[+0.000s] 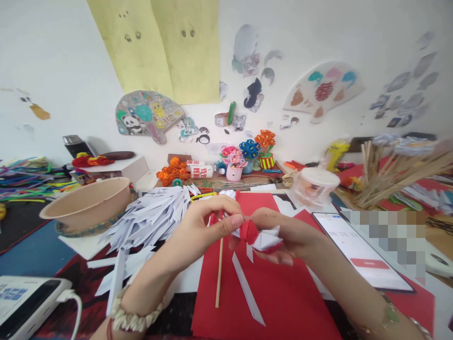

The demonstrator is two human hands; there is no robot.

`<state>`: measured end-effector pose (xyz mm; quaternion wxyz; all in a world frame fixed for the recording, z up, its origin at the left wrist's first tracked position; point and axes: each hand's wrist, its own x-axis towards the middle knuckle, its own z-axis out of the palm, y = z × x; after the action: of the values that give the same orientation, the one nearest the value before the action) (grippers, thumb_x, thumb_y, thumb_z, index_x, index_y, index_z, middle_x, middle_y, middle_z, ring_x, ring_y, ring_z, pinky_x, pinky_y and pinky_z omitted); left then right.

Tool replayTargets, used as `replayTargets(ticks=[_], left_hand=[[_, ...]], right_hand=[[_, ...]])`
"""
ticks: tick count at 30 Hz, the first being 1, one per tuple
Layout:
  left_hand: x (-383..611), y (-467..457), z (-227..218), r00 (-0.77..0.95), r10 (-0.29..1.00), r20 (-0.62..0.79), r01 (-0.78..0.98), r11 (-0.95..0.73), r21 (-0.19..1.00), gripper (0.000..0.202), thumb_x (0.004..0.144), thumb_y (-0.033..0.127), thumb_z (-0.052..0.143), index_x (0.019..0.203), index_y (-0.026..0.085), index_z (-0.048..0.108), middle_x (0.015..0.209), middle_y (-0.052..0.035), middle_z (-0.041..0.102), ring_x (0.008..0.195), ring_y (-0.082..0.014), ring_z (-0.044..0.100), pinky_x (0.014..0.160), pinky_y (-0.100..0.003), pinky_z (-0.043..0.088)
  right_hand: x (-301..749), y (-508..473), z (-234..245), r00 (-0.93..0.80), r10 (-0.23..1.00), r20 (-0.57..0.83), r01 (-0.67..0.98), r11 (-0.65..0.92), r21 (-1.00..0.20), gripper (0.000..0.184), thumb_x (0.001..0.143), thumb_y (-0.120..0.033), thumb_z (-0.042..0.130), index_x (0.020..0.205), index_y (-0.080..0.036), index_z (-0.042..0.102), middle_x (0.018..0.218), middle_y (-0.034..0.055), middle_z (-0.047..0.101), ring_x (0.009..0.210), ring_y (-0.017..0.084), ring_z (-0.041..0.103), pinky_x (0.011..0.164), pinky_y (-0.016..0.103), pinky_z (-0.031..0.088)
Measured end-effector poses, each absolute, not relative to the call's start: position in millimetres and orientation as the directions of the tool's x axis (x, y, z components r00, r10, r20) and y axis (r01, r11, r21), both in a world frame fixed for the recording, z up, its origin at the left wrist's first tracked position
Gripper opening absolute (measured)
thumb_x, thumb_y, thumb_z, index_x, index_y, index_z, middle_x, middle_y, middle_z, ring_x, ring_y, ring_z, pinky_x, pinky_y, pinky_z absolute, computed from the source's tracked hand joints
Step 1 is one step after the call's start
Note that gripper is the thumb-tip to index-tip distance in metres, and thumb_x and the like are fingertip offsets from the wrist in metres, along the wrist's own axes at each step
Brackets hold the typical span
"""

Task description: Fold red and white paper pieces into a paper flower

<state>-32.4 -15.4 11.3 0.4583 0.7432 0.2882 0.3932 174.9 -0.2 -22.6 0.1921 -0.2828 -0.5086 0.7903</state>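
Observation:
My left hand [205, 222] and my right hand [286, 236] meet over a stack of red paper [269, 302]. Together they pinch a small folded piece of red and white paper [256, 234]. The left thumb and fingers press on its red part. My right hand cups the white part from below. A white paper strip [247, 288] hangs from the piece onto the red sheet. A thin wooden stick [220, 274] lies just below my left hand.
A heap of white paper strips [148, 217] and a beige bowl [87, 203] lie to the left. A phone showing a timer [361, 252] is at the right, a clear lidded tub [314, 185] behind it. Pipe-cleaner flowers [247, 153] and a glue bottle [200, 170] stand at the wall.

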Motion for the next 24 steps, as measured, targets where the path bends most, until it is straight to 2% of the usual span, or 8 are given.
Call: replayTargets(ticks=[2, 5, 7, 10, 12, 15, 19, 24], left_hand=[[-31.3, -15.6, 8.8, 0.449, 0.837, 0.313, 0.02, -0.359, 0.933, 0.023, 0.091, 0.035, 0.066, 0.076, 0.018, 0.067, 0.081, -0.0015, 0.063, 0.078, -0.0154, 0.056, 0.075, -0.028, 0.042], [-30.1, -15.6, 7.0, 0.313, 0.904, 0.291, -0.039, -0.294, 0.955, 0.023, 0.087, 0.038, 0.07, 0.075, 0.018, 0.068, 0.081, -0.0014, 0.063, 0.079, -0.0148, 0.054, 0.075, -0.026, 0.04], [-29.9, -15.0, 6.8, 0.253, 0.934, 0.253, -0.068, -0.244, 0.967, 0.024, 0.085, 0.039, 0.072, 0.074, 0.017, 0.068, 0.077, -0.0003, 0.061, 0.075, -0.0134, 0.051, 0.072, -0.025, 0.039], [-29.9, -14.2, 7.3, 0.221, 0.95, 0.221, -0.076, -0.209, 0.975, 0.026, 0.083, 0.038, 0.072, 0.07, 0.017, 0.068, 0.07, 0.0014, 0.057, 0.068, -0.0116, 0.046, 0.067, -0.023, 0.037], [-29.8, -14.1, 7.9, 0.227, 0.95, 0.215, -0.069, -0.205, 0.976, 0.025, 0.083, 0.037, 0.072, 0.07, 0.016, 0.068, 0.069, 0.0016, 0.056, 0.067, -0.0114, 0.045, 0.066, -0.023, 0.037], [-29.8, -14.5, 8.8, 0.239, 0.946, 0.221, -0.033, -0.219, 0.975, 0.023, 0.085, 0.036, 0.071, 0.073, 0.017, 0.069, 0.073, 0.0005, 0.059, 0.07, -0.0124, 0.048, 0.067, -0.024, 0.038], [-31.8, -14.0, 9.0, 0.293, 0.907, 0.302, 0.007, -0.318, 0.948, 0.021, 0.09, 0.038, 0.066, 0.084, 0.018, 0.071, 0.085, -0.0023, 0.065, 0.081, -0.016, 0.055, 0.074, -0.026, 0.042], [-33.8, -11.7, 5.2, 0.361, 0.86, 0.362, 0.006, -0.39, 0.921, 0.027, 0.094, 0.041, 0.061, 0.082, 0.017, 0.067, 0.086, -0.0035, 0.064, 0.083, -0.017, 0.056, 0.078, -0.028, 0.043]], right_hand=[[174.9, 0.7, -22.6, -0.684, 0.705, -0.187, -0.15, -0.388, -0.909, 0.044, 0.088, -0.058, 0.062, 0.094, -0.016, 0.074, 0.057, 0.0027, 0.069, 0.039, 0.009, 0.059, 0.037, 0.016, 0.044], [173.4, 1.3, -22.7, -0.538, 0.842, 0.041, -0.368, -0.19, -0.91, 0.048, 0.092, -0.062, 0.056, 0.118, -0.024, 0.07, 0.088, 0.0058, 0.076, 0.072, 0.015, 0.072, 0.066, 0.025, 0.058], [172.4, 1.5, -22.3, -0.46, 0.867, 0.194, -0.39, -0.001, -0.921, 0.048, 0.091, -0.064, 0.057, 0.12, -0.028, 0.07, 0.106, 0.0068, 0.074, 0.093, 0.019, 0.07, 0.079, 0.031, 0.057], [172.3, 2.5, -22.3, -0.345, 0.879, 0.331, -0.273, 0.243, -0.931, 0.036, 0.083, -0.057, 0.073, 0.104, -0.029, 0.076, 0.113, 0.006, 0.071, 0.106, 0.021, 0.064, 0.09, 0.033, 0.053], [172.9, 3.5, -22.7, -0.3, 0.882, 0.364, -0.214, 0.31, -0.926, 0.023, 0.079, -0.046, 0.08, 0.092, -0.027, 0.076, 0.113, 0.0053, 0.07, 0.109, 0.022, 0.063, 0.093, 0.034, 0.051], [173.3, 3.9, -22.8, -0.289, 0.872, 0.395, -0.212, 0.344, -0.915, 0.013, 0.077, -0.034, 0.081, 0.082, -0.025, 0.073, 0.112, 0.0052, 0.069, 0.108, 0.022, 0.063, 0.09, 0.034, 0.053], [171.8, 0.9, -20.4, -0.295, 0.861, 0.414, -0.225, 0.359, -0.906, 0.011, 0.081, -0.031, 0.077, 0.084, -0.023, 0.071, 0.103, 0.0049, 0.07, 0.098, 0.019, 0.066, 0.084, 0.032, 0.055], [171.9, -1.8, -17.7, -0.288, 0.855, 0.43, -0.131, 0.41, -0.903, 0.016, 0.083, -0.033, 0.076, 0.095, -0.024, 0.071, 0.102, 0.005, 0.071, 0.097, 0.02, 0.066, 0.087, 0.034, 0.055]])
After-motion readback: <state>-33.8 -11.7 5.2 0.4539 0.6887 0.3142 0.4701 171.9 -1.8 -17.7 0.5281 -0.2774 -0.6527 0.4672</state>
